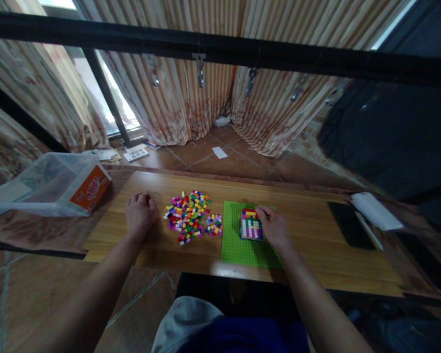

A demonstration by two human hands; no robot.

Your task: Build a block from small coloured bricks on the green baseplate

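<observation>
My left hand (140, 211) rests on the wooden table to the left of a heap of small colourful toy bricks (189, 213), its fingers curled in and nothing visible in them. At the upper right corner of a block built of toy bricks (252, 228), with white, green and pink rows on top, is my right hand (274, 224). Its thumb and fingers are pinched together; whatever lies between them is too small to make out. Under the block lies a green studded baseplate (233, 252). A smaller cluster of bricks (214, 225) sits between heap and baseplate.
A clear plastic bin (59, 181) with an orange label stands at the far left. On the right lie a black tablet (349, 224) and a white object (377, 211). A dark metal bar (220, 51) with hooks crosses above the table's far side, before the curtains (194, 103).
</observation>
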